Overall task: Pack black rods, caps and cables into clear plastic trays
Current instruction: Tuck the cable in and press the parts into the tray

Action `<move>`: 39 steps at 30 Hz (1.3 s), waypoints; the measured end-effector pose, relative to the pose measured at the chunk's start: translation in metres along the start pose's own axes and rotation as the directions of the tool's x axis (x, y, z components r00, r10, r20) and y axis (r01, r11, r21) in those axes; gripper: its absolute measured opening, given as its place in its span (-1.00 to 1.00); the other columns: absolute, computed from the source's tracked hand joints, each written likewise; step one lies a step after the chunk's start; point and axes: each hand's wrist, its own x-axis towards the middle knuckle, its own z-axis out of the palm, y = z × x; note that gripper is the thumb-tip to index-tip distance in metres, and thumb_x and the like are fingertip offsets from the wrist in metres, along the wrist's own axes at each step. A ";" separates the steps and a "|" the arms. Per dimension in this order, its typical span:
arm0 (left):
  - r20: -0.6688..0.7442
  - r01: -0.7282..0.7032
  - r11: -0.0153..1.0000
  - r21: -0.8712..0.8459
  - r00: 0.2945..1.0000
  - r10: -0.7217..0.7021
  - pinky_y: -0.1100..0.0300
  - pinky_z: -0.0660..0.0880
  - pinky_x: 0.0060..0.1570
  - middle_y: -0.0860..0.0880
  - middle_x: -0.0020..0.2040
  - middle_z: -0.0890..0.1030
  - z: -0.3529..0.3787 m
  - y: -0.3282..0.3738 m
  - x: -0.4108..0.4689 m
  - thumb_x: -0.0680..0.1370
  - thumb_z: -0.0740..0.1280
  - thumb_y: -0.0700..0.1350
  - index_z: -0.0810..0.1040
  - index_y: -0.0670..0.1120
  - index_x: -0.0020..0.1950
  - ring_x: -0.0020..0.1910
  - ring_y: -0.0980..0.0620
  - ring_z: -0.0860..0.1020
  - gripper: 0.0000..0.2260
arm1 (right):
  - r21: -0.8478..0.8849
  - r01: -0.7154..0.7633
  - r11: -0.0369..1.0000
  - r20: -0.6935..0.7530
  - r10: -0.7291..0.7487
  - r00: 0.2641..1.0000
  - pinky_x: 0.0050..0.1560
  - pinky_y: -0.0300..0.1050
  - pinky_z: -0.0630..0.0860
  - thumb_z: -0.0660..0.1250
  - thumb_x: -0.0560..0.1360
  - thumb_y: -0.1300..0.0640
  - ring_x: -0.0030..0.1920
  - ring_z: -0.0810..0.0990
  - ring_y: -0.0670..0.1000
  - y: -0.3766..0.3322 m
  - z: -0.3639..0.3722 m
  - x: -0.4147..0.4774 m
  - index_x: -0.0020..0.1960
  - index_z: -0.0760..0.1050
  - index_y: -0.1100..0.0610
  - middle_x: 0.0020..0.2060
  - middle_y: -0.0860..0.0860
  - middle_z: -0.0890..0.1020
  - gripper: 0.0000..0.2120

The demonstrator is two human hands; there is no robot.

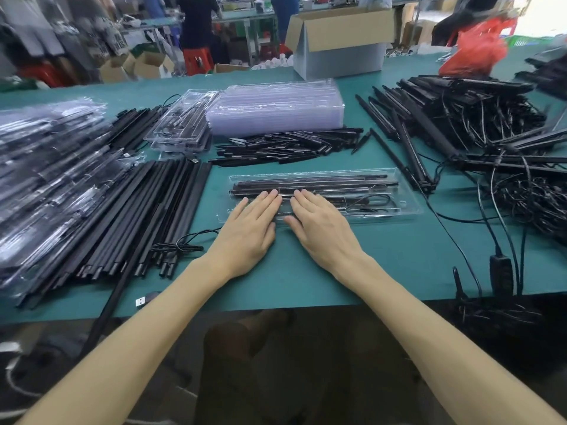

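A clear plastic tray [408, 199] lies on the green table in front of me, holding black rods [322, 182] and a coiled black cable [371, 201]. My left hand [250, 230] and my right hand [320, 227] lie flat side by side on the tray's left part, fingers straight and pressing down. Behind the tray lies a heap of short black caps [285, 147]. Long black rods [153, 216] are laid out in a row to the left.
A stack of empty clear trays [276, 107] stands at the back centre. Packed trays [46, 173] are piled far left. A tangle of black rods and cables [478, 124] fills the right. An open cardboard box [340, 41] stands behind. People stand in the background.
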 end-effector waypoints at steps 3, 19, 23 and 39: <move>-0.006 0.001 1.000 0.006 1.000 -0.001 0.06 -0.08 0.59 0.05 0.65 0.04 0.001 -0.001 0.000 0.72 0.05 -0.06 0.06 -0.06 0.65 0.62 0.10 -0.01 -0.51 | -0.006 0.006 1.000 0.009 -0.006 1.000 0.57 -0.08 0.07 0.09 0.71 0.00 0.56 0.23 0.06 0.001 0.001 0.001 0.52 0.31 0.26 0.51 0.13 0.36 -0.52; -0.210 -0.044 0.997 -0.066 0.977 0.029 0.05 0.21 0.53 -0.02 0.53 0.37 -0.002 0.009 -0.003 0.71 0.19 -0.16 0.38 -0.10 0.54 0.54 0.03 0.31 -0.62 | -0.021 -0.011 1.000 -0.072 0.009 0.997 0.59 -0.03 0.01 0.30 0.63 0.01 0.53 0.28 0.07 0.007 -0.002 -0.002 0.51 0.34 0.23 0.50 0.12 0.37 -0.47; -0.342 -0.065 0.998 0.006 0.938 0.063 -0.03 0.46 0.35 -0.08 0.36 0.57 -0.007 0.013 -0.006 0.57 0.37 -0.35 0.56 -0.16 0.38 0.37 -0.04 0.53 -0.62 | -0.046 -0.027 0.999 -0.134 0.020 0.991 0.57 0.03 0.15 0.38 0.56 0.21 0.45 0.42 0.11 0.007 -0.004 -0.003 0.42 0.45 0.26 0.41 0.13 0.49 -0.56; -0.478 -0.289 0.957 -0.030 0.845 0.240 0.01 0.56 -0.21 -0.04 -0.18 0.64 -0.018 0.029 -0.014 0.65 0.26 -0.11 0.62 -0.19 -0.01 -0.24 -0.05 0.60 -0.80 | 0.101 -0.012 0.995 -0.546 0.065 0.835 0.10 -0.08 0.43 0.50 0.28 0.50 -0.01 0.63 0.14 0.009 -0.014 -0.008 0.11 0.64 0.25 -0.05 0.06 0.69 -0.57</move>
